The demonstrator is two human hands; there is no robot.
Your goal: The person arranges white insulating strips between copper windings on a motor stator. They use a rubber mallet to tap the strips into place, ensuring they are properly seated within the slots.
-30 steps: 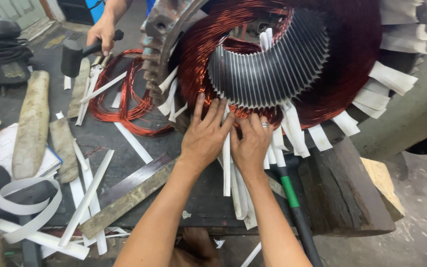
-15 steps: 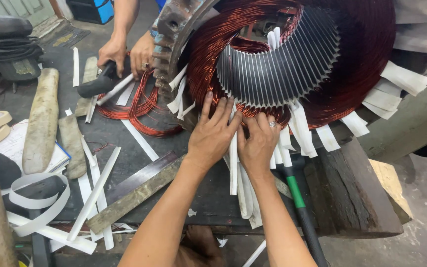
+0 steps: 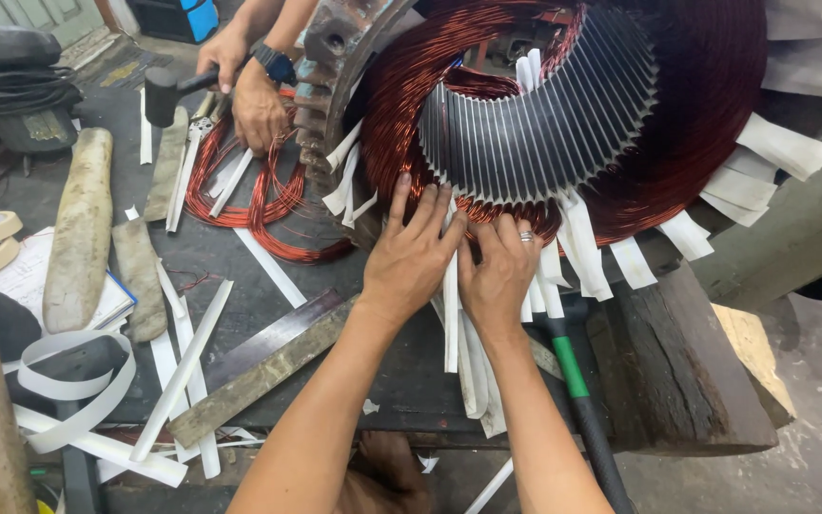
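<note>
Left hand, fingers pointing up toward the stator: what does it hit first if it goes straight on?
Probably the copper windings below the slotted core; the left hand fingertips already seem to touch them beside the white insulation strips, though depth is unclear.

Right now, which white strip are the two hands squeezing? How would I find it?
Find the big copper-wound motor core. Below its grey fins, the left hand and right hand meet. The white strip hangs straight down between them, alone in the gap, unlike the fanned strips rightward.

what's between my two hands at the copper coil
In the head view, one white paper strip hangs between the left hand and right hand, below the copper coil.
</note>
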